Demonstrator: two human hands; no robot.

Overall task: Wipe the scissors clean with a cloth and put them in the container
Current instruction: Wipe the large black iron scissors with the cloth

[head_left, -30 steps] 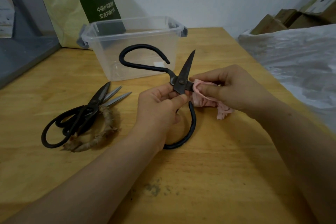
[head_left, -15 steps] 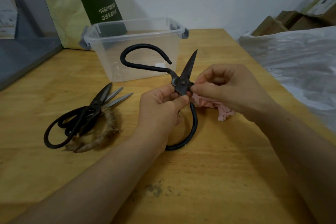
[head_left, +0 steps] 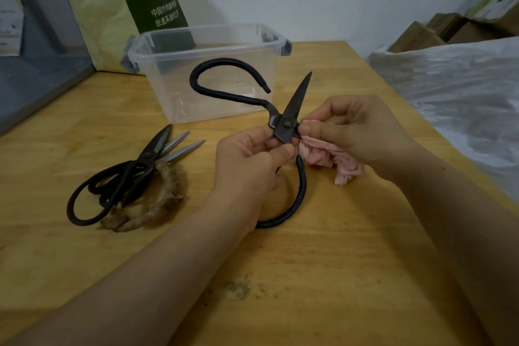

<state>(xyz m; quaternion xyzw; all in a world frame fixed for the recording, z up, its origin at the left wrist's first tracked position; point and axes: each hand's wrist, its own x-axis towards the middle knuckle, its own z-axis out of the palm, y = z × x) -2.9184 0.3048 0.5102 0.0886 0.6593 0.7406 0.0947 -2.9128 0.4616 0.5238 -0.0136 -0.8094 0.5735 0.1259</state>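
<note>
Hands busy: our left hand (head_left: 247,166) pinched the black scissors (head_left: 293,108) near the pivot; our right hand (head_left: 356,132), gripping the pink cloth (head_left: 337,160), had edged closer, wiping unfinished.

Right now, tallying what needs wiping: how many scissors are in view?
3. The held pair is in the left hand; a black pair and a twine-handled pair overlap on the table, left of it. More may be hidden there.
</note>
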